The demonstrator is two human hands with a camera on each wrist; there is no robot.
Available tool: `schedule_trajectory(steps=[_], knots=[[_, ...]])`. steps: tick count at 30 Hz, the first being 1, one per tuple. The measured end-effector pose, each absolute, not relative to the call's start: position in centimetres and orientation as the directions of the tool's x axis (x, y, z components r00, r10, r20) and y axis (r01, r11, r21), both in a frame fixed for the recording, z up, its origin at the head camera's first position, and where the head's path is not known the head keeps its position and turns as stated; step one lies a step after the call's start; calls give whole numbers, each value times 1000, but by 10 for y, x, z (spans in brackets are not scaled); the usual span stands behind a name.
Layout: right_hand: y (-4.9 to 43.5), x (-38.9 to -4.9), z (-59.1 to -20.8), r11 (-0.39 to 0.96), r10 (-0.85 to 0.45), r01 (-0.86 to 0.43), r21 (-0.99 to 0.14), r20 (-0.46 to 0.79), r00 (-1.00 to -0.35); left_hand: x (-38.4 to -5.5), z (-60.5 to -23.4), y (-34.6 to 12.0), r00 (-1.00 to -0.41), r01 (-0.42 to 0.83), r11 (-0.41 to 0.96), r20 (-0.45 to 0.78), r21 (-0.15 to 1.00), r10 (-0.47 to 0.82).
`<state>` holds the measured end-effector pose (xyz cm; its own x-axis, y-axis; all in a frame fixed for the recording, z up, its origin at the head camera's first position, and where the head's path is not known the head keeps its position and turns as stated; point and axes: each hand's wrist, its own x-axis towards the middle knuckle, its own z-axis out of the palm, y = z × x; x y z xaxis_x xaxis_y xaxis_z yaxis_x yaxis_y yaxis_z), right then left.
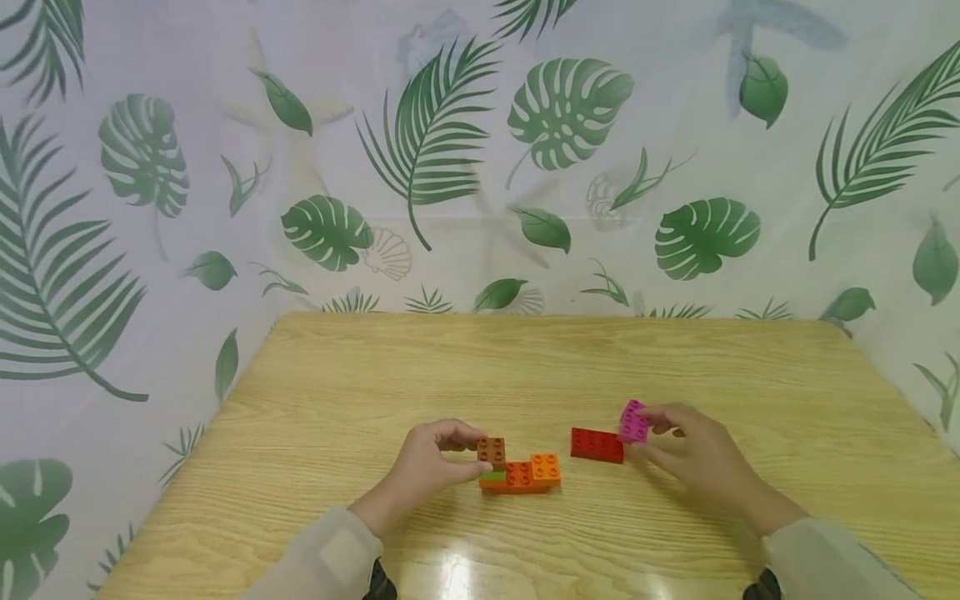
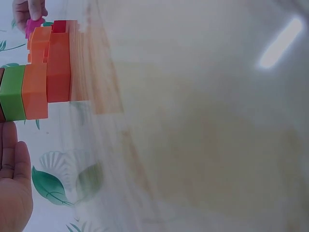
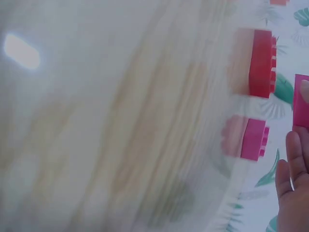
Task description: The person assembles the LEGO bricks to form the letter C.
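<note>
My left hand (image 1: 438, 457) pinches a brown toy brick (image 1: 491, 452) at the left end of a built stack. Beneath the brown brick come a green brick (image 2: 12, 93) and an orange brick (image 2: 35, 92), on a long red-orange brick (image 2: 59, 67). Another orange brick (image 1: 545, 468) tops the stack's right end. Thumb and fingers of my right hand (image 1: 701, 454) pinch a pink brick (image 3: 300, 108), held off the table. A second pink brick (image 3: 254, 139) lies on the table below it, beside a red brick (image 1: 597, 445). In the head view the pink bricks overlap.
The bricks stand on a wood-grain table (image 1: 375, 367). A white cloth with green leaf prints (image 1: 450, 267) hangs behind the table and along its sides. Light reflects off the table's near part.
</note>
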<state>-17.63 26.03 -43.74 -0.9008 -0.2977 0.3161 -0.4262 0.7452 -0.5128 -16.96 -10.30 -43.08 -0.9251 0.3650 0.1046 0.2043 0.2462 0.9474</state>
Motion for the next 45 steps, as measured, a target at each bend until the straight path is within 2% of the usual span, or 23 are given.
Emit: schedule_trajectory(steps=[6,13,20,30,38,45], knots=[[239,-181,-434,694,-318,-511,-507,421,-849,-171,-432,-104,-923,217,258,112,942,367],[211,-185,-427,638,-347,-543,-547,425,-836,-172,-432,-105,-925,216,266,109,939,364],[185,-189,-421,585,-402,-612,-533,464,-789,-172,-430,-105,-923,219,272,109,937,369],[150,-188,-413,489,-463,-648,-584,456,-760,-173,-429,-105,-923,231,293,113,928,368],[129,-186,-409,409,-505,-627,-663,408,-760,-174,-431,-103,-921,242,287,127,927,368],[119,-185,-408,385,-562,-645,-661,387,-731,-176,-433,-102,-917,265,283,149,922,371]])
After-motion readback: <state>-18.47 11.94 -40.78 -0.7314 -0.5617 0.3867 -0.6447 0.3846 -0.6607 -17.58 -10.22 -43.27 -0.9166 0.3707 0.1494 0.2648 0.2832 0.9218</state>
